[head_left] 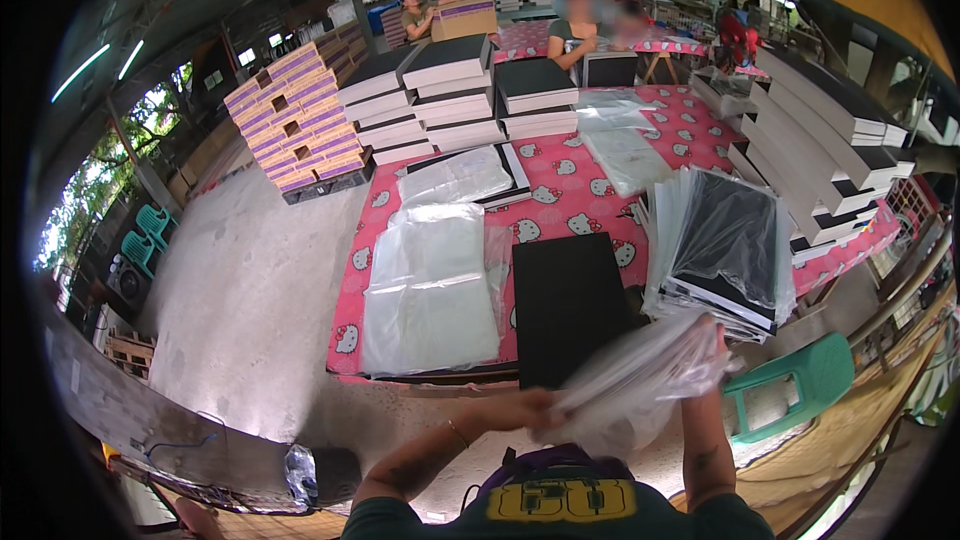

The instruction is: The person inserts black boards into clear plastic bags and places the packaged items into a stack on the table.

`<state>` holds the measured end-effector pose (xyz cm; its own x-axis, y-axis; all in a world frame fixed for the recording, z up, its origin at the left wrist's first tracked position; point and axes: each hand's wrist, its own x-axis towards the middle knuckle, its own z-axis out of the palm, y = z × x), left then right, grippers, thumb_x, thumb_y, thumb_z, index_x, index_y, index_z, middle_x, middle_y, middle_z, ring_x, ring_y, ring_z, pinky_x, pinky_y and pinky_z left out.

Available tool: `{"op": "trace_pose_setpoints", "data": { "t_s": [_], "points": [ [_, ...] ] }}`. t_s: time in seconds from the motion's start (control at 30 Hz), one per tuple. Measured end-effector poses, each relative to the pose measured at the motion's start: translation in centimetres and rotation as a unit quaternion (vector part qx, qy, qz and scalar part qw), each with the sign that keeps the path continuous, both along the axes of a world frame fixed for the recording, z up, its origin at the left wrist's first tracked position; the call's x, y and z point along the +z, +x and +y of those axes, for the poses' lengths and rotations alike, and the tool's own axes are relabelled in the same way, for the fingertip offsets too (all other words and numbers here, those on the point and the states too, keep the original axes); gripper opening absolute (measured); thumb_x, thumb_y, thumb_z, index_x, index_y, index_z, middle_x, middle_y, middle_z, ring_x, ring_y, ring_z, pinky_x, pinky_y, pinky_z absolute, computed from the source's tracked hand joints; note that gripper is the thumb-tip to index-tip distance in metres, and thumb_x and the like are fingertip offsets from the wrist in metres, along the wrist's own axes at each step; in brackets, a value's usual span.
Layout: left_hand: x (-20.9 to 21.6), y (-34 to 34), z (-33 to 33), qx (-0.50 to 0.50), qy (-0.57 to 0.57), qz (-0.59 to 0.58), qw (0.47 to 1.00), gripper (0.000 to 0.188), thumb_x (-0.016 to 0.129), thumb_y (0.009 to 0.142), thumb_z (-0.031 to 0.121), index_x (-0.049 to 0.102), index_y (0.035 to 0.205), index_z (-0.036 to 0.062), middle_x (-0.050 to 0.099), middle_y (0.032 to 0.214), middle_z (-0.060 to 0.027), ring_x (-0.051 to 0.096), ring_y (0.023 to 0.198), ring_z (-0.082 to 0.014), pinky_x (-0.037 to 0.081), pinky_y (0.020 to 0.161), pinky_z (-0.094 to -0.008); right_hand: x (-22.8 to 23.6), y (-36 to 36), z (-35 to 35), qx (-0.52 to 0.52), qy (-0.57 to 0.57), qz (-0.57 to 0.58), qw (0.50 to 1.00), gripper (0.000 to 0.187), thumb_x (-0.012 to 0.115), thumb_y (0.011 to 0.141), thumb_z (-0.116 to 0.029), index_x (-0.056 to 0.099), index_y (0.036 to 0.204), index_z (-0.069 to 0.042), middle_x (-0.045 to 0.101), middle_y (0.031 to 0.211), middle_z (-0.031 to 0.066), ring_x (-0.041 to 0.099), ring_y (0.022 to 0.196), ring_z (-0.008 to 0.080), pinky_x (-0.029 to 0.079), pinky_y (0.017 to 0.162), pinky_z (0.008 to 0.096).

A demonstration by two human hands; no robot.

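A clear plastic bag (640,375) is stretched between my hands in front of the table's near edge, blurred by motion. My left hand (538,410) closes on its left end. My right hand (708,338) grips the crumpled other end, partly hidden by the film. Just beyond lies a flat black rectangular panel (568,295) on the table. To its right rises a pile of black panels in clear bags (728,240). Left of the panel is a stack of empty clear plastic bags (430,290), and behind it more bags (455,178) rest on a white-edged black panel.
Pink patterned cloth covers the table (545,215). Stacks of black-topped white slabs (450,90) line its far side, and a tall leaning stack (820,150) its right. A green plastic stool (790,390) stands near my right arm. Cartons (300,125) are piled far left. Co-workers (575,30) are beyond.
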<state>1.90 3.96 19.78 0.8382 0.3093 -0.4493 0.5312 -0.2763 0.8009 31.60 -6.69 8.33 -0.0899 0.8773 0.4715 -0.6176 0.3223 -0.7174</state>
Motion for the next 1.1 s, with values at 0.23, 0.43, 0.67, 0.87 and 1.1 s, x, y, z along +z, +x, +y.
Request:
{"op": "trace_pose_setpoints", "data": {
  "t_s": [0.23,0.43,0.67,0.87,1.1],
  "points": [
    [1.5,-2.8,2.1,0.349,-0.413,-0.521,0.661,0.03,0.058,0.092,0.03,0.064,0.105,0.0026,0.066,0.095,-0.0107,0.063,0.089,-0.0168,0.052,0.078,-0.033,2.5,0.9,-0.6,0.075,-0.148,-0.087,0.982,0.055,0.062,0.076,-0.023,0.052,0.122,0.005,0.062,0.108,0.0159,0.063,0.096,0.0286,0.052,0.087,0.0392],
    [-3.6,-2.6,0.8,-0.026,0.014,-0.158,0.987,0.025,0.056,0.093,0.027,0.063,0.099,0.0041,0.068,0.095,-0.0109,0.066,0.086,-0.0223,0.053,0.083,-0.0358,4.3,2.2,-0.5,0.008,-0.23,0.013,0.973,0.048,0.066,0.074,-0.016,0.056,0.119,-0.001,0.065,0.102,0.0151,0.066,0.092,0.0284,0.053,0.085,0.0416],
    [-4.3,-5.6,1.3,0.246,-0.124,-0.195,0.941,0.018,0.059,0.091,0.018,0.064,0.096,0.0009,0.067,0.098,-0.0127,0.064,0.098,-0.0232,0.051,0.086,-0.0385,0.1,2.4,-1.4,0.054,-0.305,0.218,0.925,0.039,0.069,0.074,-0.018,0.061,0.106,0.002,0.066,0.096,0.017,0.066,0.091,0.0287,0.054,0.074,0.0431],
    [-3.6,-6.6,0.4,0.326,-0.395,-0.403,0.759,0.034,0.063,0.082,0.013,0.06,0.114,0.0015,0.064,0.1,-0.0128,0.061,0.092,-0.0199,0.045,0.087,-0.034,-5.3,6.1,-2.1,0.097,-0.194,0.044,0.975,0.049,0.061,0.077,-0.018,0.053,0.121,0.003,0.061,0.114,0.0167,0.063,0.098,0.0281,0.05,0.086,0.0422],
    [-17.2,-3.2,-4.0,0.488,-0.018,-0.248,0.836,0.033,0.053,0.084,0.001,0.055,0.117,0.0001,0.063,0.091,-0.0105,0.062,0.067,-0.0149,0.05,0.062,-0.0277,-7.1,0.1,-3.2,-0.297,-0.377,-0.372,0.795,0.05,0.049,0.081,0.0,0.049,0.131,-0.003,0.06,0.107,0.0148,0.06,0.097,0.0227,0.052,0.072,0.0312]
  ]
}}
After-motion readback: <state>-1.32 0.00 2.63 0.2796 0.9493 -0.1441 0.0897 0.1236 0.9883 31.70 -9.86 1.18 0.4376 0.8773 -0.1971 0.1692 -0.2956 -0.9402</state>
